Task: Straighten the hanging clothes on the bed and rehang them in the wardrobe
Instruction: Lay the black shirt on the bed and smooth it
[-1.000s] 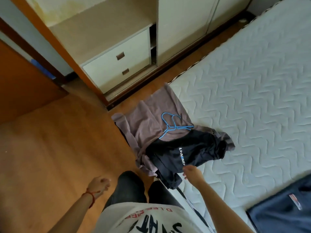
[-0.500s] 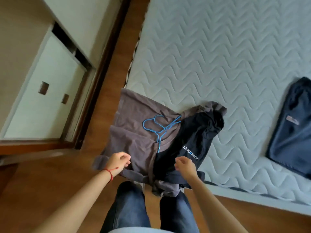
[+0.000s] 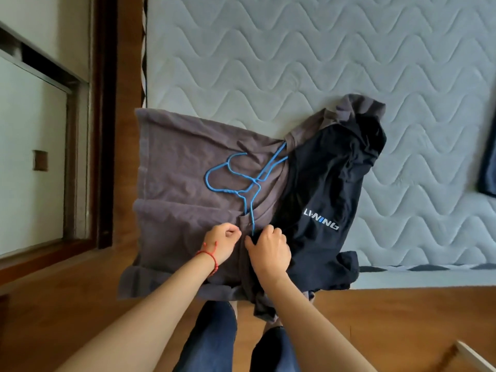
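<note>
Crumpled grey-brown cotton T-shirt (image 3: 182, 183) spread over the corner of the quilted white mattress (image 3: 295, 63), hem spilling off toward the wooden floor (image 3: 53, 304). On top, two thin blue wire hangers (image 3: 236, 178), hooks tangled together. Left hand (image 3: 221, 241), red string at the wrist, curled and pinching grey fabric near the shoulder, probably pinning it for tension. Right hand (image 3: 269, 251) clamped on the edge of the black sports shirt with white lettering (image 3: 324, 200), likely to peel it clear. Both garments on the bed, not yet hung.

Left hand (image 3: 221, 241), right hand (image 3: 269, 249) side by side, fingers curled.
</note>
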The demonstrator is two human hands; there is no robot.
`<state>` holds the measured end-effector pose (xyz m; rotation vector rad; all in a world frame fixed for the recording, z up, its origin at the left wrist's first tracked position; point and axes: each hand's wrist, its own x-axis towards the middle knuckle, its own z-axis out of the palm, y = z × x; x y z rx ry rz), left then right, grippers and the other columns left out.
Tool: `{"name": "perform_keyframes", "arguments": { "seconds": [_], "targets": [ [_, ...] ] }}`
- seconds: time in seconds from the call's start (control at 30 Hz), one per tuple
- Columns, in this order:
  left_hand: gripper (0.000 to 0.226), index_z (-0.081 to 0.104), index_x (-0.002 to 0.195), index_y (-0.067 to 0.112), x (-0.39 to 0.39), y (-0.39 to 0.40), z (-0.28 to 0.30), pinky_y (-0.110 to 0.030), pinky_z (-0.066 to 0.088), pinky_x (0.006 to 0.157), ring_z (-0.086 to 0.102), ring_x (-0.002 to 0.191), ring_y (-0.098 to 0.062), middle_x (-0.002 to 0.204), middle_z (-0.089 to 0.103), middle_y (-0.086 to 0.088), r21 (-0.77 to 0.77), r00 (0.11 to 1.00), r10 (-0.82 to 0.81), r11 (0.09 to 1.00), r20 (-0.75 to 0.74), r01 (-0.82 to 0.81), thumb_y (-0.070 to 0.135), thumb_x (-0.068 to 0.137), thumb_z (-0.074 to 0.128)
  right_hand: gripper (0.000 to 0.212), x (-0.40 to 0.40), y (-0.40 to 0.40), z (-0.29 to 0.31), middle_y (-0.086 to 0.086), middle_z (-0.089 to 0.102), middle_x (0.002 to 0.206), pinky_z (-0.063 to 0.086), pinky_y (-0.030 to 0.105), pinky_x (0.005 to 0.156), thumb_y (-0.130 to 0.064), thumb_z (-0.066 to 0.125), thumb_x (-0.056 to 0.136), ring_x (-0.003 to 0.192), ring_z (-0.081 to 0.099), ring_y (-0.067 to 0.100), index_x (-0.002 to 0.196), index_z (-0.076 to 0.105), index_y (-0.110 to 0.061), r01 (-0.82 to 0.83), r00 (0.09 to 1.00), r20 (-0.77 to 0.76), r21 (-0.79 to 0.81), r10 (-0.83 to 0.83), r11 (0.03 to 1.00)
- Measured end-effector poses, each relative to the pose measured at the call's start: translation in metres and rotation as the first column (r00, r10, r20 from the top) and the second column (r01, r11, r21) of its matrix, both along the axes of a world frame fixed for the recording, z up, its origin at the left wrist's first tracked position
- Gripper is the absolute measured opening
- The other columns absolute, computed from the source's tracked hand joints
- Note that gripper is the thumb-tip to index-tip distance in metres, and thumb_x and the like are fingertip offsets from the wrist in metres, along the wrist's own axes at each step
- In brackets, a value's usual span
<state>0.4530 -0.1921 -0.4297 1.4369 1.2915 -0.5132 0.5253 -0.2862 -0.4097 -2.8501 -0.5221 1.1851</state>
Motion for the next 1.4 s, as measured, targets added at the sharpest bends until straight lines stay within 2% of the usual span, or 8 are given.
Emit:
{"name": "perform_keyframes", "arguments": {
  "seconds": [0.43, 0.6, 0.77, 0.83, 0.97, 1.07, 1.2, 1.4],
  "targets": [
    [0.016, 0.066, 0.095, 0.009, 0.023, -0.010, 0.016, -0.036, 0.052, 0.089, 0.067, 0.090, -0.029, 0.096, 0.072, -0.014, 0.163, 0.998, 0.036, 0.986, -0.059, -0.026, 0.019, 0.084, 0.059, 0.020, 0.006, -0.014, 0.038, 0.014, 0.065, 0.096, 0.042, 0.037, 0.069, -0.024, 0.041, 0.092, 0.090, 0.058, 0.037, 0.092, 0.052, -0.008, 0.187, 0.981, -0.084, 0.154, -0.176, 0.970],
    [0.013, 0.065, 0.095, 0.012, 0.048, -0.006, 0.043, -0.042, 0.053, 0.087, 0.066, 0.093, -0.033, 0.096, 0.070, -0.016, 0.153, 0.998, 0.054, 0.986, 0.041, -0.059, 0.014, 0.086, 0.056, 0.016, 0.001, -0.052, 0.076, 0.005, 0.058, 0.073, 0.035, 0.034, 0.061, -0.025, 0.040, 0.094, 0.072, 0.054, 0.031, 0.079, 0.038, -0.018, 0.388, 0.920, -0.080, 0.313, -0.383, 0.867],
    [0.030, 0.060, 0.116, 0.008, 0.119, -0.015, 0.083, -0.022, 0.044, 0.081, 0.063, 0.089, -0.027, 0.103, 0.067, -0.016, 0.317, 0.935, -0.219, 0.940, 0.280, 0.125, 0.005, 0.087, 0.053, 0.014, 0.012, -0.101, 0.101, 0.004, 0.064, 0.081, 0.035, 0.030, 0.062, -0.021, 0.040, 0.097, 0.081, 0.060, 0.028, 0.096, 0.052, -0.015, 0.466, 0.874, -0.093, 0.433, -0.477, 0.771],
    [0.038, 0.055, 0.123, 0.006, 0.157, -0.028, 0.104, -0.016, 0.040, 0.084, 0.059, 0.091, -0.023, 0.114, 0.063, -0.016, 0.424, 0.844, -0.395, 0.877, 0.363, 0.228, 0.001, 0.085, 0.054, 0.016, 0.021, -0.117, 0.112, 0.004, 0.066, 0.086, 0.038, 0.031, 0.064, -0.018, 0.041, 0.096, 0.082, 0.061, 0.026, 0.103, 0.056, -0.013, 0.447, 0.872, -0.055, 0.491, -0.486, 0.748],
    [0.027, 0.056, 0.108, -0.007, 0.226, -0.057, 0.143, -0.039, 0.046, 0.088, 0.057, 0.090, -0.036, 0.108, 0.059, -0.025, 0.569, 0.651, -0.645, 0.732, 0.400, 0.374, -0.006, 0.081, 0.052, 0.015, 0.050, -0.147, 0.145, -0.001, 0.062, 0.081, 0.037, 0.031, 0.063, -0.017, 0.042, 0.096, 0.076, 0.058, 0.023, 0.098, 0.057, -0.015, 0.387, 0.859, 0.044, 0.597, -0.510, 0.703],
    [0.014, 0.063, 0.093, -0.010, 0.254, -0.062, 0.175, -0.021, 0.041, 0.067, 0.054, 0.067, -0.025, 0.089, 0.059, -0.016, 0.580, 0.637, -0.647, 0.730, 0.419, 0.360, -0.008, 0.084, 0.052, 0.016, 0.084, -0.169, 0.175, 0.001, 0.064, 0.083, 0.033, 0.029, 0.062, -0.016, 0.043, 0.096, 0.077, 0.059, 0.024, 0.098, 0.058, -0.014, 0.325, 0.840, 0.155, 0.625, -0.521, 0.710],
    [0.014, 0.073, 0.090, 0.000, 0.269, -0.058, 0.219, -0.022, 0.039, 0.079, 0.065, 0.094, -0.024, 0.097, 0.072, -0.017, 0.663, 0.597, -0.683, 0.681, 0.421, 0.312, 0.006, 0.079, 0.066, 0.020, 0.129, -0.195, 0.218, 0.000, 0.065, 0.098, 0.038, 0.032, 0.067, -0.017, 0.041, 0.096, 0.087, 0.060, 0.026, 0.103, 0.059, -0.016, 0.239, 0.832, 0.260, 0.629, -0.489, 0.740],
    [0.017, 0.073, 0.086, 0.002, 0.272, -0.039, 0.287, 0.001, 0.035, 0.068, 0.059, 0.082, -0.013, 0.089, 0.072, -0.016, 0.711, 0.583, -0.632, 0.692, 0.512, 0.126, 0.014, 0.076, 0.073, 0.019, 0.163, -0.205, 0.284, 0.002, 0.067, 0.097, 0.036, 0.030, 0.069, -0.014, 0.044, 0.094, 0.088, 0.060, 0.027, 0.098, 0.062, -0.016, 0.147, 0.796, 0.345, 0.687, -0.498, 0.712]
  ]
}}
